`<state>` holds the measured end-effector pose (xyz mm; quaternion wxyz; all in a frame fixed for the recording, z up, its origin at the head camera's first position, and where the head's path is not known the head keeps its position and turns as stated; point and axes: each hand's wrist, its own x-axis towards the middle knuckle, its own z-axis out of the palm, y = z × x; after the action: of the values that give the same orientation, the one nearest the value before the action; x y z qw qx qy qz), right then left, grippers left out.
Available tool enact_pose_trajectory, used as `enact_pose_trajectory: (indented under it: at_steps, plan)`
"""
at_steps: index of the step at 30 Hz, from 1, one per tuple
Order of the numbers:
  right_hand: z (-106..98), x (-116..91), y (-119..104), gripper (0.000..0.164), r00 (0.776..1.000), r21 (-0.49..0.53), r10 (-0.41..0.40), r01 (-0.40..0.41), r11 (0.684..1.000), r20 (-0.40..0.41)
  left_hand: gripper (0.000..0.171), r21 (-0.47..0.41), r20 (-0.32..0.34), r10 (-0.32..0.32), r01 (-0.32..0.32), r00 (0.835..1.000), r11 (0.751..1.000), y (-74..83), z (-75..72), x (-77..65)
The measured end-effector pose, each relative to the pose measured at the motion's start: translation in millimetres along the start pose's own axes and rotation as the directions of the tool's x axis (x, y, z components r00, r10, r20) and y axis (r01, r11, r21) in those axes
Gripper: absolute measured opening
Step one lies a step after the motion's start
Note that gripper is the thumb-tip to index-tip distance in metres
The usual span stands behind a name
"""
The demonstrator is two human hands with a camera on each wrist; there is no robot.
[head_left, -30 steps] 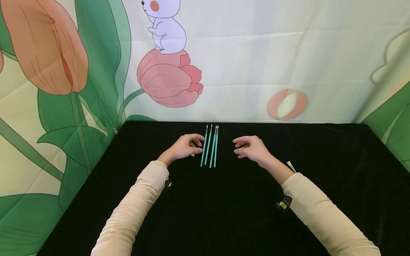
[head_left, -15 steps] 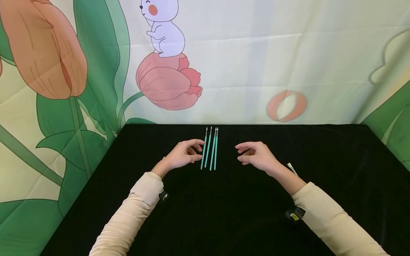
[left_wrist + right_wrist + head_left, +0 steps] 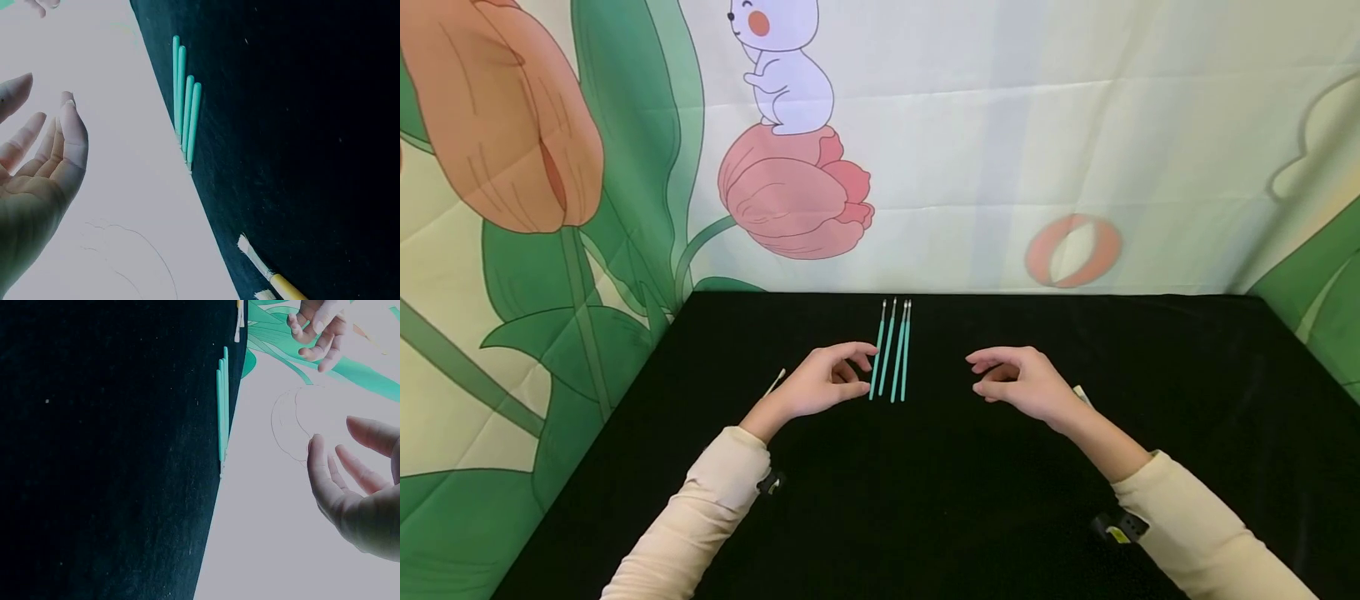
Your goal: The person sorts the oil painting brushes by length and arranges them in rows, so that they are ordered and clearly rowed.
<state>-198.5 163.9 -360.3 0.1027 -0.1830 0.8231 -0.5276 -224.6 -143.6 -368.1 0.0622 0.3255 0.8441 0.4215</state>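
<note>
Printed cloth (image 3: 955,208) hangs beyond the left grip (image 3: 816,385) and the right grip (image 3: 1028,387), with a pale animal (image 3: 793,92) on a pink tulip (image 3: 793,192) past the left one and an orange ring (image 3: 1039,254) past the right. Below both is a black-covered bench (image 3: 940,500). The left grip is relaxed, its thumb and fingers bent and parted in a loose C. Its fingertips point inward at four teal sticks (image 3: 188,106), which lie nearly parallel on the bench, pale tips toward the cloth. From the head view the fingertips overlap the leftmost stick, but the left wrist view shows grip and sticks apart. Opposite, the right grip is likewise relaxed, thumb and fingers parted, fingertips turned toward the left grip. The sticks lie between the two, nearer the left.

Outward of the left grip lies a yellow-handled brush (image 3: 265,269), with a second brush (image 3: 264,295) just beside it, mostly out of view. Just outward of the right grip a white tip (image 3: 1081,393) shows, the rest hidden. Cream sleeves (image 3: 700,508) run back from both grips.
</note>
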Motion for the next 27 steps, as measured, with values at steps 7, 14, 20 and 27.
enact_pose_trajectory:
  at_steps: [7, 14, 20, 27]
  plan:
    - [-3, -16, 1, 0.037, 1.0, -0.029, -0.005, 0.005, 1.0, -0.013, 0.043, 0.008, -0.014, 0.021, -0.021, 1.0, 1.0, 6.2, 3.8, -10.2]
    - [-8, -32, 6, 0.039, 1.0, -0.084, -0.005, 0.005, 0.996, -0.009, 0.044, 0.021, -0.023, 0.043, -0.042, 0.999, 0.999, 7.7, 6.9, -23.5]
    - [-14, -45, 13, 0.042, 1.0, -0.086, 0.011, -0.009, 0.996, 0.023, 0.047, 0.02, -0.016, 0.036, -0.035, 0.999, 0.999, 6.1, 7.8, -38.5]
    - [-23, -57, 22, 0.043, 0.999, -0.139, 0.028, -0.022, 0.99, 0.039, 0.046, 0.013, -0.008, 0.041, -0.04, 0.999, 0.999, 2.2, 6.9, -51.1]
